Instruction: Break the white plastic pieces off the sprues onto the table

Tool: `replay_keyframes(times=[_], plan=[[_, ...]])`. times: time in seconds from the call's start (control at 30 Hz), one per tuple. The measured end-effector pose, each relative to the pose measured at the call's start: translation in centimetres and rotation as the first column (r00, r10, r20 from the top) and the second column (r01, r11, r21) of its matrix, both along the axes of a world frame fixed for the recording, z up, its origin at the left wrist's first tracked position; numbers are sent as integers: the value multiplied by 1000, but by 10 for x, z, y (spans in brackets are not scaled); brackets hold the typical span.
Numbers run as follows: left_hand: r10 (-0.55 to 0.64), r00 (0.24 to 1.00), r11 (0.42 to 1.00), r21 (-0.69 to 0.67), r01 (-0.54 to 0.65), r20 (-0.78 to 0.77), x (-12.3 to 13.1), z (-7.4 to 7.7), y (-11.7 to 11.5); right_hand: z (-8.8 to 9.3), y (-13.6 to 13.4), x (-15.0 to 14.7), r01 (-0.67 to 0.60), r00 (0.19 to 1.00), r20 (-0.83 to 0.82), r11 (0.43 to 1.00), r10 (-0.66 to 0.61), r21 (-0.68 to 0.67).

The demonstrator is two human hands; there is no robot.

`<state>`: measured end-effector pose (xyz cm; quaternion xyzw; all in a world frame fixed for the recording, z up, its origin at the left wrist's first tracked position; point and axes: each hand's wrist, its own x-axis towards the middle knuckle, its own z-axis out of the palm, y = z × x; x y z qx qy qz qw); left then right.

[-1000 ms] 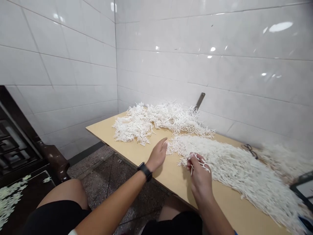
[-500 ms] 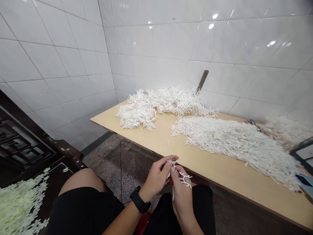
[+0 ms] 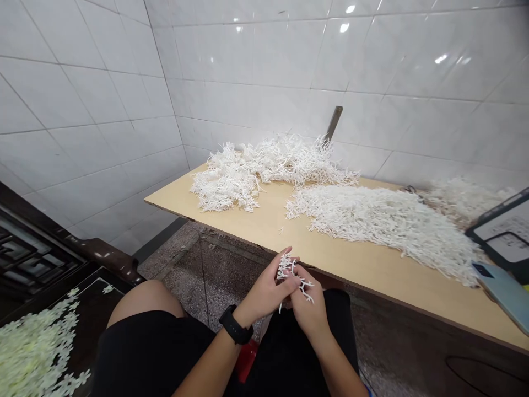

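Over my lap, my left hand (image 3: pixel 264 292) and my right hand (image 3: pixel 309 311) meet just below the table's front edge. A small white branched plastic sprig (image 3: pixel 306 288) sticks out from the fingers of my right hand, which are closed on it. Several fine white twig tips (image 3: pixel 285 266) lie against the fingers of my left hand, held under its thumb. The two thumbs overlap, so where one piece ends and the other begins is hidden. A large heap of similar white sprigs (image 3: pixel 297 160) lies at the back left of the wooden table (image 3: pixel 268 223).
A second, flatter pile of white pieces (image 3: pixel 380 220) spreads along the table's right. Beyond it are a phone (image 3: pixel 502 292) and a dark-framed object (image 3: pixel 508 231). A metal strip (image 3: pixel 334 124) leans at the wall. Pale green plastic flowers (image 3: pixel 28 353) cover a dark wooden seat at left.
My left hand has turned, so its fingers now point up and show the twig tips against them. The sprig in my right hand has shifted slightly left. The view has swung right.
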<state>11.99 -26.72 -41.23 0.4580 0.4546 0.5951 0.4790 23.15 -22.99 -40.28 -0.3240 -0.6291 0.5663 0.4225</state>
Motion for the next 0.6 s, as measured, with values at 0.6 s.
replay_keyframes(times=[0.6], plan=[[224, 918, 967, 194, -167, -327, 6, -15, 0, -9, -6, -5, 136, 973, -137, 943, -184, -303]])
